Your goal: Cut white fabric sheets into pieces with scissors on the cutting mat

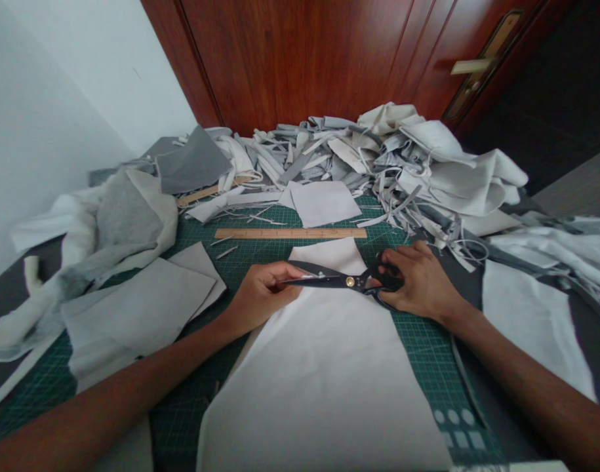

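Black-handled scissors (350,282) lie across the upper part of a large white fabric piece (324,367), their blades slightly apart and pointing left. My right hand (420,278) is closed round the scissor handles. My left hand (265,292) pinches the left edge of the fabric close to the blade tips. Beyond the blades, a narrower end of white fabric (329,254) lies on the green cutting mat (422,367). How far the cut reaches is hidden under the blades.
A wooden ruler (290,233) and a white fabric square (324,204) lie ahead. Grey-white cut pieces (142,301) are at left. A heap of scraps (319,151) runs along the back, before a wooden door (300,59). Another white cloth (530,321) lies at right.
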Demonstrator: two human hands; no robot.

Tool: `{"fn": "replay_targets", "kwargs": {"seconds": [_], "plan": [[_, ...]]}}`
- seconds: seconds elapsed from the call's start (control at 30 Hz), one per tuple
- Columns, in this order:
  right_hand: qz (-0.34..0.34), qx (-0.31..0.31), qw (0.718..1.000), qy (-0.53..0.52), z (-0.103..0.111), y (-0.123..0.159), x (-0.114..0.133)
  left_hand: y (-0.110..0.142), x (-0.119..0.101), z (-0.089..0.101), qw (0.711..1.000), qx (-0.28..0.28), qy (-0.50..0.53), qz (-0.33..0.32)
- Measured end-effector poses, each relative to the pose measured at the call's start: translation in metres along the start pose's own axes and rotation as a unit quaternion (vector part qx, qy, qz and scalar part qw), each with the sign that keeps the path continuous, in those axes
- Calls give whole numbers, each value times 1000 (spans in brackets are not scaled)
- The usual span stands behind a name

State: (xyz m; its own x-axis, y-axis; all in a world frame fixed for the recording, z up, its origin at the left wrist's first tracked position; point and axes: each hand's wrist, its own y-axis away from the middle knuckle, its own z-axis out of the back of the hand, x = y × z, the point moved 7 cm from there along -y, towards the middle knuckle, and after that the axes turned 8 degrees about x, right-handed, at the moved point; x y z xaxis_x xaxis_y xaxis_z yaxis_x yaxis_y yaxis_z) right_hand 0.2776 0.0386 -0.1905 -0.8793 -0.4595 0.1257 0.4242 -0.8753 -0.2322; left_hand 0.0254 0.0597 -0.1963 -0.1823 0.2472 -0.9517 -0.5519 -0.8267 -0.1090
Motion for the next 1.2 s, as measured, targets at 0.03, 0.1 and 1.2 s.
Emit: {"fn": "replay_targets", "kwargs": {"seconds": [0.03, 0.1, 1.2], "plan": [[2, 3, 1000, 3, 0, 0, 1, 0, 1, 0, 1000, 2, -2, -1], [4, 6, 1000, 5, -1, 0, 2, 1, 3, 0, 1000, 2, -3, 0], [27, 8, 999, 33, 8, 2, 4, 1, 2, 3, 1000, -6, -28, -12]]}}
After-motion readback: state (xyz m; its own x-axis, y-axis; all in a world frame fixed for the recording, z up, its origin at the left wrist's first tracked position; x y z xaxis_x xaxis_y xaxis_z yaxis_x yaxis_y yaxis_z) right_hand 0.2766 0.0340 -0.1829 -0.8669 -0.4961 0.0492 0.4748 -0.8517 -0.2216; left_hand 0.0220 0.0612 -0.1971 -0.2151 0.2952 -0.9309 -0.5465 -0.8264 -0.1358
